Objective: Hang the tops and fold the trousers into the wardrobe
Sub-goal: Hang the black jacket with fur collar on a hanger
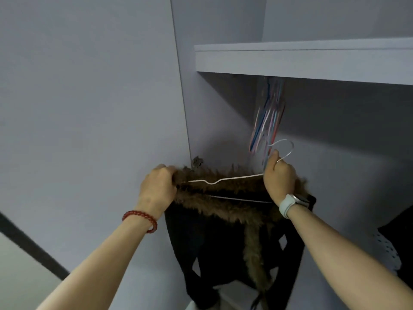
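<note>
Both of my arms reach forward and up into the open wardrobe (223, 121), forearms bare. My left hand (156, 186), with a red bead bracelet (140, 220) on its wrist, is curled round the left end of the brown fur collar (223, 186), gripping the fur where the hanger's shoulder ends. My right hand (279, 177), with a white watch (290, 204) on its wrist, is clenched round the neck of the white wire hanger (225, 179) just below its hook, which curves up free above the knuckles. The hanger lies nearly level between the two hands, its upper wire across the fur and its lower bar showing beneath the collar. The black coat (212, 247) hangs from it in front of me, inside the wardrobe's left compartment, below the shelf (301, 61); the fabric is dark and limp, and a strip of the same brown fur runs down its front. Behind my right hand a bunch of coloured hangers (268, 117) hangs under the shelf, blurred. At the far right edge a spotted white garment (388, 253) shows beside something dark.
</note>
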